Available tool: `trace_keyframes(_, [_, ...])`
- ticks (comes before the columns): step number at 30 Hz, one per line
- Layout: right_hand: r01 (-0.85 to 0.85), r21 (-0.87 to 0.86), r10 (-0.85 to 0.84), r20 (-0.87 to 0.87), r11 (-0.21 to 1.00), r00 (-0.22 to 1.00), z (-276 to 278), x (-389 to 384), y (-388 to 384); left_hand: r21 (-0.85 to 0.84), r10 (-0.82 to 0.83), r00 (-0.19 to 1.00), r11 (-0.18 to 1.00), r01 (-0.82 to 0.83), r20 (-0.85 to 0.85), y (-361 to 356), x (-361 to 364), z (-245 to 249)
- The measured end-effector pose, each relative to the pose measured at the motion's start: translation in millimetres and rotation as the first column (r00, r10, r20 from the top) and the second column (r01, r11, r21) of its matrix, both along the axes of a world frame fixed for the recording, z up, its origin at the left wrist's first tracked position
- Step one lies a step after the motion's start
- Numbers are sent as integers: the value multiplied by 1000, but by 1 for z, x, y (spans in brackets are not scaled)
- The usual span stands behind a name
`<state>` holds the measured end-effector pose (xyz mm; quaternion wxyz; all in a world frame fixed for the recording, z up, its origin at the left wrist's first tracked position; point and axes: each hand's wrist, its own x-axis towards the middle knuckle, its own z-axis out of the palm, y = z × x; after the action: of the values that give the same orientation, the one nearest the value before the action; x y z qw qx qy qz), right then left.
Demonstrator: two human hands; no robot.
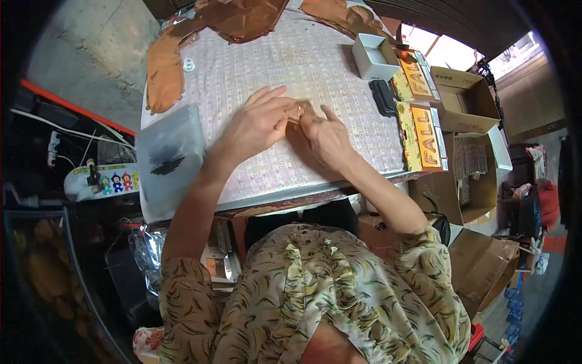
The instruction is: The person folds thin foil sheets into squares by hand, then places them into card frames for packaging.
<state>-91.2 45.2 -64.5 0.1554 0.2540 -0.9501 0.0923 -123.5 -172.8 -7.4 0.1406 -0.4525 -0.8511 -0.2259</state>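
Over the middle of the patterned tablecloth (254, 73), my left hand (257, 121) and my right hand (324, 134) meet, fingers pinched together. Between the fingertips shows a small copper-coloured bit; its kind is mostly hidden by the fingers. Flat copper foil balloons (163, 79) lie along the far left and back edge, beyond my hands. To the left of my left forearm is a stack of clear plastic bags (188, 136) with a black scribble on it. Orange and yellow packets printed FALL (429, 138) sit to the right of my right hand.
An open white box (376, 71) and a black case (382, 99) stand on the table's right side. A white ring-shaped roll (189, 64) lies at the left. Past the right edge are open cardboard boxes (464, 118), one filled with packed packets (471, 155).
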Motion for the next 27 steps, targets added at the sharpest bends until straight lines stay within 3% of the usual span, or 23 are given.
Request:
trace_keyframes(1, [-11, -99, 24, 132, 995, 991, 22, 13, 1, 106, -23, 985, 994, 5, 174, -3, 7, 14])
trace_keyframes(2, [-10, -199, 62, 259, 980, 964, 43, 25, 4, 98, -31, 985, 995, 14, 169, -8, 13, 27])
trace_keyframes(4, [-26, -251, 105, 308, 968, 946, 69, 40, 14, 418, -123, 765, 885, -203, 632, -19, 27, 43])
trace_keyframes(5, [84, -485, 206, 514, 870, 833, 75, 45, 20, 571, -259, 683, 772, -280, 683, -24, 30, 32])
trace_keyframes(6, [245, -650, 354, 646, 719, 676, 80, 49, 27, 569, -263, 681, 777, -270, 683, -21, 36, 24])
trace_keyframes(7, [322, -715, 431, 654, 621, 621, 85, 53, 33, 674, -435, 536, 614, -411, 724, -15, 43, 16])
trace_keyframes(8, [326, -715, 426, 653, 619, 626, 77, 53, 37, 701, -609, 389, 433, -567, 691, -12, 46, 2])
trace_keyframes(9, [375, -779, 476, 611, 503, 632, 62, 52, 40, 672, -660, 326, 372, -641, 676, -18, 41, -47])
trace_keyframes(10, [421, -824, 521, 566, 379, 639, 52, 52, 43, 669, -664, 319, 373, -643, 676, -11, 47, -49])
trace_keyframes(12, [452, -813, 518, 582, 368, 626, 47, 54, 48, 459, -685, 161, 278, -844, 711, 14, 66, -41])
trace_keyframes(13, [474, -799, 499, 601, 369, 624, 45, 55, 48, 496, -550, 229, 405, -768, 803, 22, 74, -31])
trace_keyframes(14, [496, -786, 480, 618, 370, 623, 43, 57, 49, 485, -549, 217, 406, -774, 807, 24, 75, -34])
trace_keyframes(16, [510, -794, 520, 604, 330, 604, 40, 58, 50, 557, -518, 277, 526, -643, 809, 29, 73, -39])
trace_keyframes(17, [530, -787, 512, 612, 317, 603, 36, 57, 51, 577, -582, 269, 444, -685, 767, 38, 78, -28])
trace_keyframes(20, [484, -789, 425, 613, 379, 666, 26, 45, 61, 565, -558, 267, 471, -677, 785, 37, 73, -50])
trace_keyframes(22, [451, -817, 301, 559, 360, 773, 31, 36, 61, 560, -569, 258, 453, -694, 781, 46, 83, -36])
trace_keyframes(25, [486, -837, 221, 538, 250, 813, 37, 27, 60, 580, -647, 207, 437, -688, 734, 51, 82, -38])
trace_keyframes(27, [503, -826, 216, 556, 256, 803, 36, 24, 64, 562, -625, 198, 462, -686, 755, 47, 79, -52])
